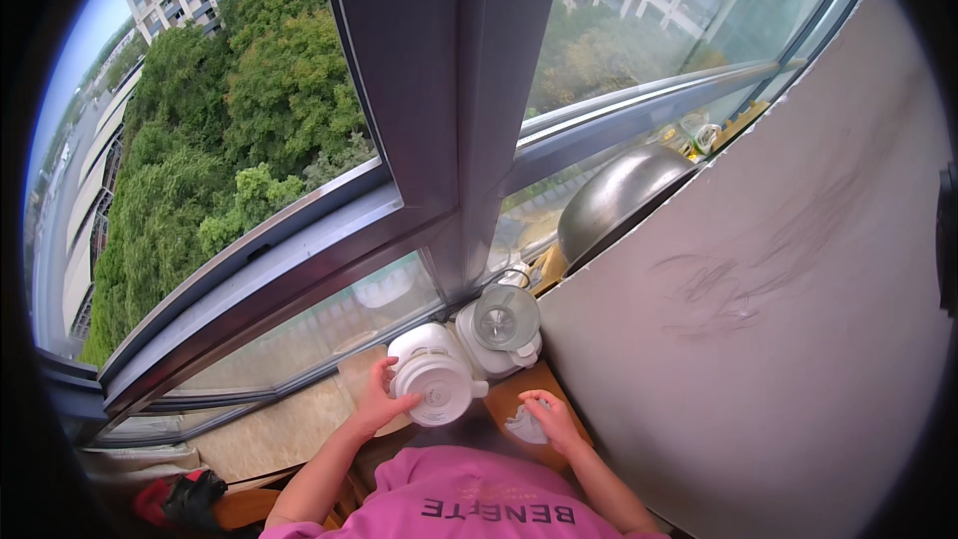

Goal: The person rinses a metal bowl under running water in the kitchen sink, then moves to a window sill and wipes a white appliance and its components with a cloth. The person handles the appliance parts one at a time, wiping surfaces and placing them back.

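My left hand grips the edge of a round white plastic appliance part, thumb on its flat top and fingers along its side. A short handle or tab juts from that part's right side. Just behind it is a white appliance body; I cannot tell whether the two are joined. In my right hand is a crumpled white tissue or cloth, held low over a brown wooden surface. Beside the white body stands a blender with a clear jug on a white base, blades visible inside.
A dark window frame rises in front, with trees outside. To the right is a scuffed grey-white panel, with a large metal bowl tilted behind its edge. A pale ledge runs left, near red and black bags.
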Available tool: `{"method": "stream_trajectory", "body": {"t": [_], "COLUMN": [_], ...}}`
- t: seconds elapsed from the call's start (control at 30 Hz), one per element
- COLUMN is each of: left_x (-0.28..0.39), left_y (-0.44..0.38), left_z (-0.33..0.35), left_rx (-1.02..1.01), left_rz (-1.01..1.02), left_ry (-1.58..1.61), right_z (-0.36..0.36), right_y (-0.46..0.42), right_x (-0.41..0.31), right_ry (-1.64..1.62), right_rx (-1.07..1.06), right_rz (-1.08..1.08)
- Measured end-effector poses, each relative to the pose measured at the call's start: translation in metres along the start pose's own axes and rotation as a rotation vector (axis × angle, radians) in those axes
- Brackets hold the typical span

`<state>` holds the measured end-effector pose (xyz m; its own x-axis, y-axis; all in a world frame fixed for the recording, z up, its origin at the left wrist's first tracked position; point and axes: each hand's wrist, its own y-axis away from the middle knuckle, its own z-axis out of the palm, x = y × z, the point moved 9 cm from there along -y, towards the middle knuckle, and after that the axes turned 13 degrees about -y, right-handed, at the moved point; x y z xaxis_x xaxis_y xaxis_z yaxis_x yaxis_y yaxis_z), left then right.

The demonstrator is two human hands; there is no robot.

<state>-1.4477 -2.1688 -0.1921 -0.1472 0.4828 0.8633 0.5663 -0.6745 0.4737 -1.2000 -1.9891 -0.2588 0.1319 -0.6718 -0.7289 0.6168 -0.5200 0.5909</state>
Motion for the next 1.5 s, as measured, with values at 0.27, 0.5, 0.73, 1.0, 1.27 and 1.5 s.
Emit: {"method": "stream_trajectory", "body": {"t": [0.27,0.5,0.73,1.0,1.27,1.5], "left_x": [0.05,0.053,0.018,-0.114,-0.225,-0.298], "left_y": [0.043,0.087,0.085,0.06,0.03,0.002], "left_z": [-0.015,0.039,0.027,-0.004,-0.042,-0.067], "left_rx": [0.241,0.203,0.179,-0.012,-0.054,0.011], "left_rz": [0.458,1.083,0.755,-0.333,-0.455,-0.601], "left_ry": [-0.721,-1.258,-1.175,0.297,0.449,0.553], "right_z": [0.026,0.126,0.112,0.145,0.135,0.068], "right_y": [-0.006,0.002,-0.017,-0.007,-0.009,0.026], "right_x": [0.022,0.027,0.06,0.056,0.112,0.166], "right_ry": [-0.147,-0.128,0.314,0.827,0.092,-0.35], "right_rx": [-0.008,-0.255,-0.186,-0.141,-0.024,0.284], "right_rz": [0.213,0.45,0.218,0.039,0.132,0.188]}}
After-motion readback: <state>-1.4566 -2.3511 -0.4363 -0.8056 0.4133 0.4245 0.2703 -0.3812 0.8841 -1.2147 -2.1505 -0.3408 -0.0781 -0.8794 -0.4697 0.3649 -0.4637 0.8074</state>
